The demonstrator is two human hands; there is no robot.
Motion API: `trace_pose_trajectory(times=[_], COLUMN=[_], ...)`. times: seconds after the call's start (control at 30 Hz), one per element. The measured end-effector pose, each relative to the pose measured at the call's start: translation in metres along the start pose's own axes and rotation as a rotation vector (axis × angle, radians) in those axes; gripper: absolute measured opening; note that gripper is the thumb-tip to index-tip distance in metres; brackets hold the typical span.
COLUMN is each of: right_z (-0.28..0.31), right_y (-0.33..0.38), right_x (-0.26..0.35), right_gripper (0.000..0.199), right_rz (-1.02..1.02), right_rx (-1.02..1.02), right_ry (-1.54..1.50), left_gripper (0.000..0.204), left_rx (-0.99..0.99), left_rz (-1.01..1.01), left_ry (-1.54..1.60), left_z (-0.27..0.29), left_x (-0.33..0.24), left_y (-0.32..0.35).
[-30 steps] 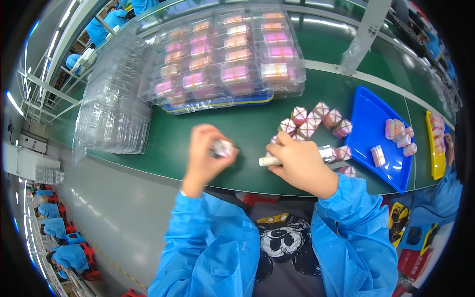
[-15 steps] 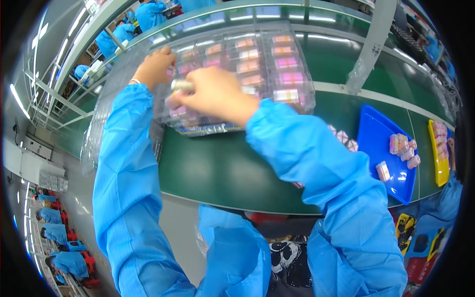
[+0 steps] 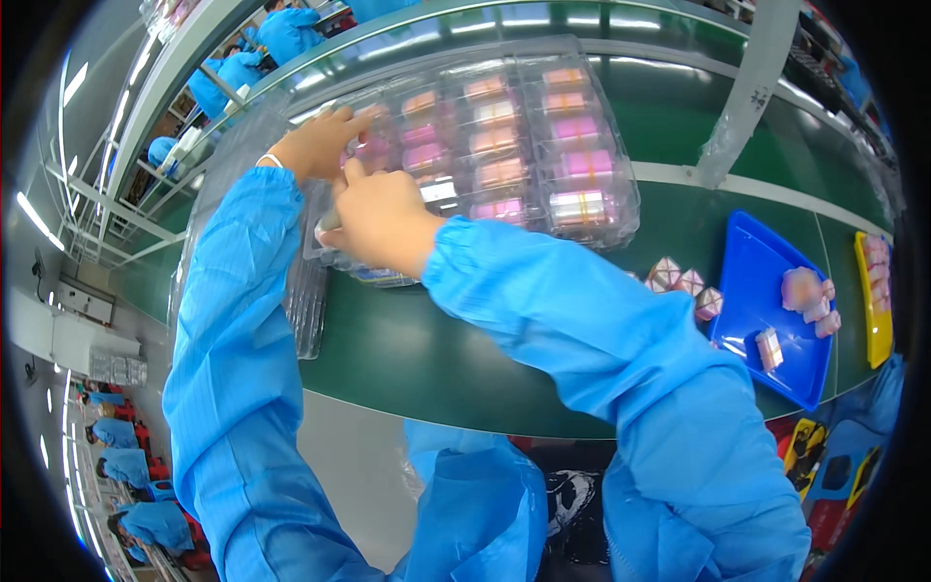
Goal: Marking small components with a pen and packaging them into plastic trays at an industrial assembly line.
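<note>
Green tabletop [image 3: 427, 361] leaves room between front edge and clear tray [image 3: 531, 160].

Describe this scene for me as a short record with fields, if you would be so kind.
Left hand: at the left side of the clear tray; grip unclear
Right hand: at that tray's near left part; grip unclear
Tray contents: rows of pink and orange bundles
Blue tray: to the right, a few wrapped bundles inside
Yellow tray: far right, more bundles inside
Loose bundles: on the green table, left of the blue tray
</note>
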State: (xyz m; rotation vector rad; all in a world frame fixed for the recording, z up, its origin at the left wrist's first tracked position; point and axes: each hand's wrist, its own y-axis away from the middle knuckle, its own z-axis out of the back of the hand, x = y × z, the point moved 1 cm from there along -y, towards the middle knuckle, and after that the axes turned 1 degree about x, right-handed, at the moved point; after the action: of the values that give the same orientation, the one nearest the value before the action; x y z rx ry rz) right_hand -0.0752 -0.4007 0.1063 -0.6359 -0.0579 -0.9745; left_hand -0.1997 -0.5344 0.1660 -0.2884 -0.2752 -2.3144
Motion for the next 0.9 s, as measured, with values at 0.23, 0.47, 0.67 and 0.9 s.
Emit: trace_pose_trajectory(times=[0.23,0.47,0.67,0.9], right_z=[0.171,0.221,0.127,0.106], right_y=[0.103,0.210,0.222,0.223], right_x=[-0.078,-0.241,-0.285,-0.275], right_gripper=[0.037,0.038,0.046,0.037], right_rz=[-0.006,-0.574,-0.558,-0.476], right_rx=[-0.011,0.356,0.607,0.520], right_ry=[-0.297,-0.252,-0.082,-0.161], left_gripper=[0.073,0.084,0.047,0.032], left_rx=[-0.213,-0.430,-0.563,-0.682], left_rz=[-0.044,0.164,0.343,0.326], left_ry=[0.188,0.397,0.821,0.504], left_z=[-0.021,-0.047,-0.063,-0.039], left_x=[-0.004,-0.001,0.005,0.012], left_y=[0.025,0.039,0.033,0.015])
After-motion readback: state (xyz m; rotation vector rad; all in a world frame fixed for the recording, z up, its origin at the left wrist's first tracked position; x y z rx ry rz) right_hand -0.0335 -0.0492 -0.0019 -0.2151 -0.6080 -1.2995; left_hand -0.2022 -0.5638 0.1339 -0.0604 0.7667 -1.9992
